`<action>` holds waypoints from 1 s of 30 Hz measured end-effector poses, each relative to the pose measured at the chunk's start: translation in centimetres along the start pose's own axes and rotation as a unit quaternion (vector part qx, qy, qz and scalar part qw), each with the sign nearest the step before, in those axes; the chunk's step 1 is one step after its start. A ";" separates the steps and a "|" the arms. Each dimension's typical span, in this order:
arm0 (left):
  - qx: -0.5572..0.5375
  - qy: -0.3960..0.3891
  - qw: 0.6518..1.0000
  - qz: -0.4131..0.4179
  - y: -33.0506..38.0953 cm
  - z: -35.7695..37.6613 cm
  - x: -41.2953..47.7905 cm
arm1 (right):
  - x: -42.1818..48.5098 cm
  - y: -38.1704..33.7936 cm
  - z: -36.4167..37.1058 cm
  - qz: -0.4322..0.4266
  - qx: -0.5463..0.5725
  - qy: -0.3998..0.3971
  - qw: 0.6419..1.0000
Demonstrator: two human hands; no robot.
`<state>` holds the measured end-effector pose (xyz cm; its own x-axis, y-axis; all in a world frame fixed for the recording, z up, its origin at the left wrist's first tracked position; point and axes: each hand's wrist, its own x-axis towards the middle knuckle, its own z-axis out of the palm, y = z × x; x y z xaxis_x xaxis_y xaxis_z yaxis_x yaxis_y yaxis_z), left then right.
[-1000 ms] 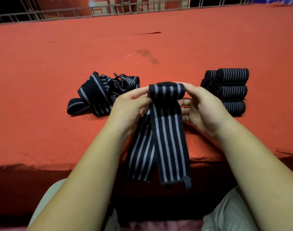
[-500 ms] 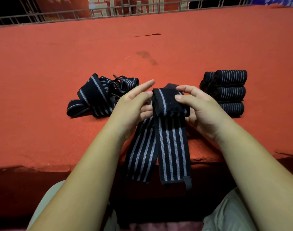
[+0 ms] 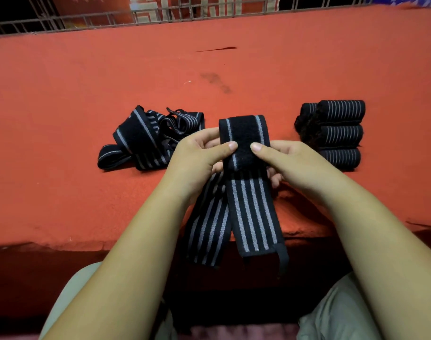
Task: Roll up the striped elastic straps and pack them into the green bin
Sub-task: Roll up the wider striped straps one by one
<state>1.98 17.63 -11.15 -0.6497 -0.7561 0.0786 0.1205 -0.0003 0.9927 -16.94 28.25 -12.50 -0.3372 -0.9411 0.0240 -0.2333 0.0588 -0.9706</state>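
Observation:
I hold a black strap with grey stripes over the near edge of the red table. Its upper end with a black fuzzy patch lies flat between my hands. My left hand pinches the left side, thumb on top. My right hand pinches the right side, thumb on the patch. Two tails of the strap hang down past the table edge. A loose heap of unrolled straps lies to the left. Several rolled straps are stacked on the right. No green bin is in view.
The red cloth-covered table stretches far back to a metal railing. A dark stain marks the cloth behind the straps. My knees in light trousers sit below the table edge.
The rolled-over top of the strap has been laid out flat, showing the fuzzy patch. Both thumbs now press on top of it. The hanging tails stayed in place.

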 end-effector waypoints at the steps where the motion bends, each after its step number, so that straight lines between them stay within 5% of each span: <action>1: 0.000 -0.004 1.000 -0.004 0.0 -0.1 0.0 | -0.2 0.0 -0.1 0.004 -0.001 -0.006 1.000; 7: 0.038 -0.062 0.996 -0.048 0.9 -0.3 -0.3 | -0.5 -0.1 0.4 -0.028 0.036 0.042 0.998; 17: 0.028 -0.037 0.999 -0.009 -0.1 -0.5 0.0 | -0.4 0.2 0.2 -0.036 -0.039 -0.028 0.998; 25: 0.065 -0.058 0.996 0.021 0.3 -0.1 -0.3 | -0.5 0.2 0.4 -0.047 -0.106 0.010 0.993; 30: 0.050 -0.029 0.998 0.026 0.1 -0.2 0.1 | -0.2 0.4 0.6 -0.037 -0.045 0.037 0.998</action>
<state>2.10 17.43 -11.03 -0.6874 -0.7141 0.1323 0.0818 0.1049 0.9911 -16.47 28.25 -13.03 -0.3817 -0.9171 0.1153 -0.3389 0.0228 -0.9405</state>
